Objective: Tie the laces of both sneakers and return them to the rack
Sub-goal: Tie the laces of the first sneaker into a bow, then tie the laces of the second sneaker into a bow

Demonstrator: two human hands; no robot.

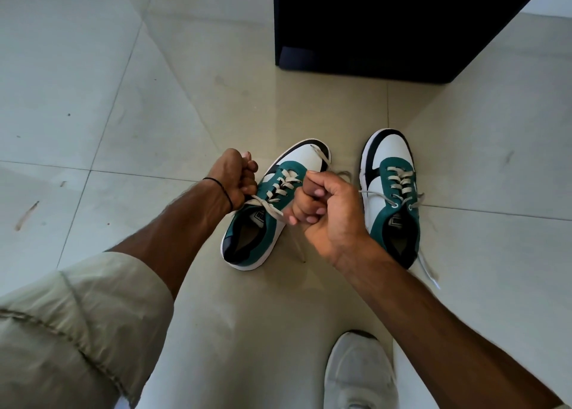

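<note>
Two green, white and black sneakers stand on the tiled floor. The left sneaker (272, 204) is angled with its toe pointing up and right. My left hand (236, 176) is closed on one grey lace end, pulled out to the left of the shoe. My right hand (325, 204) is closed on the other lace end to the shoe's right, and the two ends cross over the tongue. The right sneaker (391, 192) stands apart to the right, its laces (428, 271) loose and trailing on the floor.
A dark cabinet or rack (387, 24) stands on the floor just beyond the sneakers, at the top right. My pale-trousered knee (62, 331) fills the bottom left. My own white shoe (359, 374) rests at the bottom centre.
</note>
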